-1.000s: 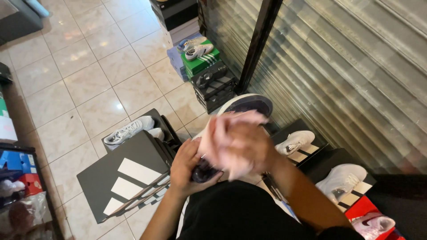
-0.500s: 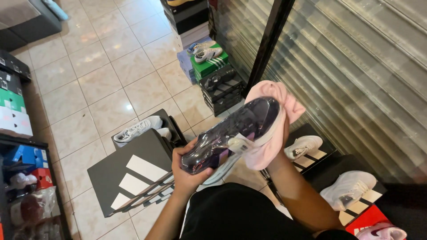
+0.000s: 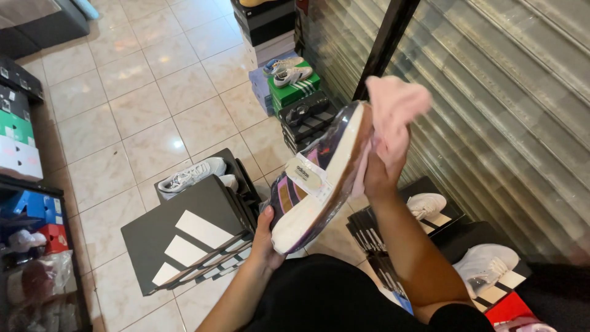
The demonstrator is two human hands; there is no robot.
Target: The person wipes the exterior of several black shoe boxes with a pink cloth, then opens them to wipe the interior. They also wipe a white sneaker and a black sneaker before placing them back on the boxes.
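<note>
I hold a purple and black sneaker (image 3: 319, 178) wrapped in clear plastic, tilted on its side with the white sole edge up and a paper tag hanging from it. My left hand (image 3: 265, 237) grips the heel end from below. My right hand (image 3: 376, 175) presses a pink cloth (image 3: 393, 114) against the sole side near the toe. Just below the shoe on the tiled floor lies a dark shoe box (image 3: 184, 237) with white stripes.
A white sneaker (image 3: 192, 174) rests in an open box behind the striped lid. Stacked shoe boxes (image 3: 295, 98) with sneakers on top stand by the metal shutter (image 3: 491, 86). More white sneakers (image 3: 488, 267) on boxes sit at right; coloured boxes (image 3: 18, 129) line the left.
The shoe has rolled from its side showing to its sole edge facing up and lifted higher. The pink cloth moved from covering the shoe to the toe end.
</note>
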